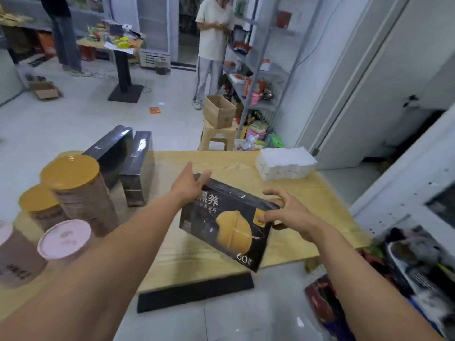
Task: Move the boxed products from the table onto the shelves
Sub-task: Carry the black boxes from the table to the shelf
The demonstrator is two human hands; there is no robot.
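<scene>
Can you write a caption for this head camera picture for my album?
Left hand and right hand hold a tilted black box over the table; two more boxes stand behind.

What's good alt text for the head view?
A tilted black box is held over a wooden table, left hand flat against its left end, right hand gripping its right end. Two more boxes, lidded cans and a white pack sit on the table.

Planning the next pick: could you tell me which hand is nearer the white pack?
Right. The right hand grips the black box just before the white pack; the left hand presses the box's far-left end.
</scene>
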